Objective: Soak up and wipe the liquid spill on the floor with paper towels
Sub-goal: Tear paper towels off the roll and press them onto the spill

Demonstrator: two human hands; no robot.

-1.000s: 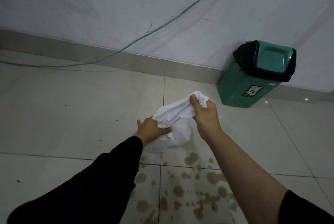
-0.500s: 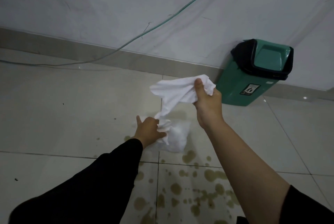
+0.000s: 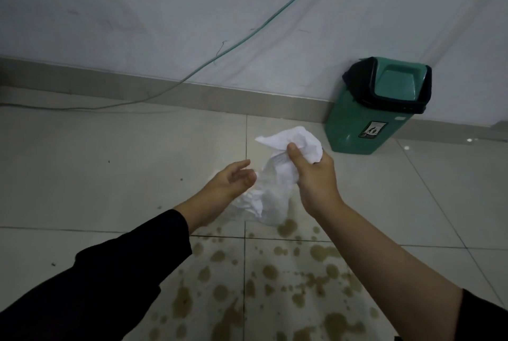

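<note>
My right hand point(image 3: 314, 178) grips a crumpled white paper towel point(image 3: 291, 140) above the floor, thumb pressed on its front. My left hand point(image 3: 233, 180) is just left of it, fingers apart, holding nothing. Below and between the hands a pack of white paper towels point(image 3: 261, 203) in clear wrap rests on the tiles. The brownish liquid spill point(image 3: 275, 280) lies as several blotches and drops on the floor, near my forearms and just in front of the pack.
A green swing-lid waste bin point(image 3: 368, 118) stands against the wall at the back right. A thin green cable point(image 3: 209, 61) runs down the white wall and along the skirting. Pale floor tiles point(image 3: 110, 175) spread to the left.
My left hand has let go of the pack and opened. My right hand has lowered the pulled-out towel and bunched it closer to the pack.
</note>
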